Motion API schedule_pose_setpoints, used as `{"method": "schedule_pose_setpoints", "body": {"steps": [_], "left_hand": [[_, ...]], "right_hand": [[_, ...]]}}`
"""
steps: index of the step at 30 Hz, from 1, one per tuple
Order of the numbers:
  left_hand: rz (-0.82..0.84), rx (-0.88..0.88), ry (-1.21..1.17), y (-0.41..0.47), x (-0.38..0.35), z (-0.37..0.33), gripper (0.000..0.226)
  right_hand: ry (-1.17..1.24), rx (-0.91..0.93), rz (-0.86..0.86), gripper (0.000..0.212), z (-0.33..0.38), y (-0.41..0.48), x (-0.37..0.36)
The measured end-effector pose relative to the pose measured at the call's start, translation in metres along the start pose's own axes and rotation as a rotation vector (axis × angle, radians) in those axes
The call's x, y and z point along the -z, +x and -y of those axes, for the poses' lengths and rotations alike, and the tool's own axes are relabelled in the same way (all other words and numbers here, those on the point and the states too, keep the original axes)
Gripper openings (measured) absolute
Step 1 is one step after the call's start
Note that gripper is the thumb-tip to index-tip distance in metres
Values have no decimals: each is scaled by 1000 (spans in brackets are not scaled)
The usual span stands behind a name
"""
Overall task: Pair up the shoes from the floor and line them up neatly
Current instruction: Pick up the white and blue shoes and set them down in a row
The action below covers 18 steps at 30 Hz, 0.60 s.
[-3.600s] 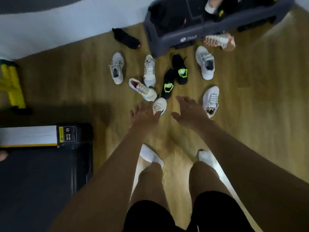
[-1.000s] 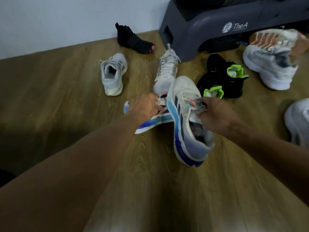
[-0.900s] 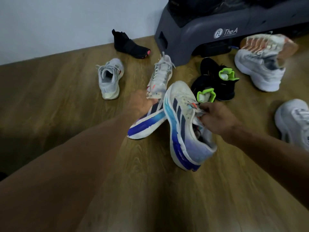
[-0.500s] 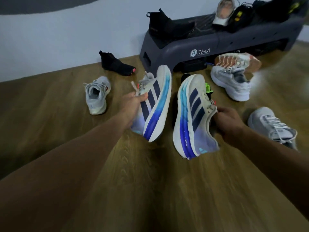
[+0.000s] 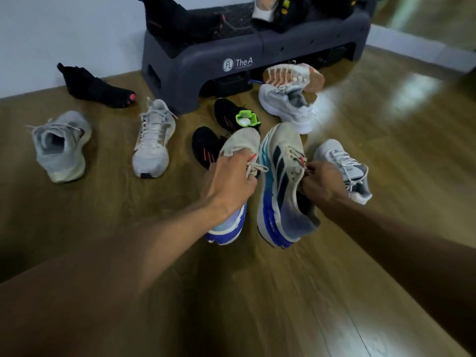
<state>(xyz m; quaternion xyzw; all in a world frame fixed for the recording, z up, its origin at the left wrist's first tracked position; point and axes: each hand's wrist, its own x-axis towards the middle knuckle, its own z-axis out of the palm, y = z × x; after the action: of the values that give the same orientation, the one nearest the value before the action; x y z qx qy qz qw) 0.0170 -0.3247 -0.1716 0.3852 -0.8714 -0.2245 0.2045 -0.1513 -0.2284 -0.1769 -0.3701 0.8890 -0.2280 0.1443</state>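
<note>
Wood floor, white wall, grey step platform

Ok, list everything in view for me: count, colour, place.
blue-soled trainers: 2, cream with dark stripes, one held in each hand
black trainers: 2, black with neon green, floor behind the held pair
black high-top: 1, black, floor by the wall
pale trainers: 4, grey or white, scattered on the floor
orange-soled trainer: 1, sole showing, on a white trainer
step platform: 1, dark grey, against the wall, more shoes on top
left hand: grips one trainer
right hand: grips the other
</note>
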Motion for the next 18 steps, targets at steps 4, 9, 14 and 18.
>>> {"method": "schedule_pose_setpoints", "body": {"steps": [4,9,14,18], "left_hand": [[60,-152,82,-8,-19,-22,21],[162,-246,202,-13,-41,-45,27],[212,-279,252,-13,-62,-63,25],[326,-252,363,-25,-84,-58,21]], "right_hand": [[-36,-7,-104,24,-33,-10,12],[-107,-128,18,27,-60,-22,6],[-69,-206,62,23,-77,-35,14],[-185,-202,177,36,-90,-47,15]]}}
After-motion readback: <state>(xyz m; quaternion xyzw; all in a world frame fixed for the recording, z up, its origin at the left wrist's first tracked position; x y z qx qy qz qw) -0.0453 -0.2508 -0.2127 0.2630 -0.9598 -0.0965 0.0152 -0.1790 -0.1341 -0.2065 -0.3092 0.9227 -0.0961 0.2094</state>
